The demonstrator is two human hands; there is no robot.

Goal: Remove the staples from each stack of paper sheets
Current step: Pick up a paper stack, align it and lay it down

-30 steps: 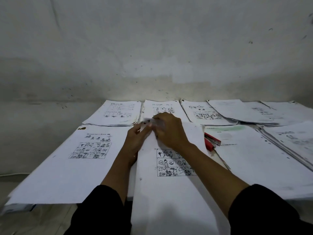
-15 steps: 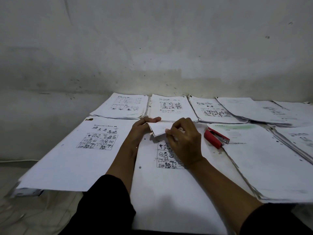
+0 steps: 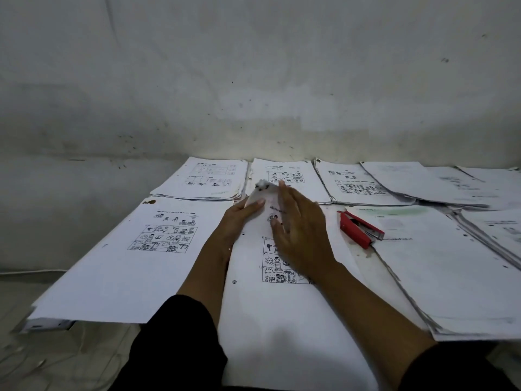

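Note:
A white paper stack (image 3: 282, 306) with cartoon drawings lies straight in front of me. Its far top-left corner (image 3: 260, 190) is curled up off the stack. My left hand (image 3: 239, 218) pinches that lifted corner between thumb and fingers. My right hand (image 3: 298, 230) lies flat on the top of the same stack with its fingers spread, holding nothing. A red stapler (image 3: 358, 228) rests on the papers just right of my right hand. I cannot make out any staple.
Another printed stack (image 3: 135, 258) lies to the left, overhanging the front edge. Three stacks (image 3: 205, 179) sit in a back row against the grey wall (image 3: 253, 80). More overlapping stacks (image 3: 451, 272) fill the right side.
My right hand has opened out from a pinch at the stack's corner and now lies flat with spread fingers. The corner in my left hand has curled further up.

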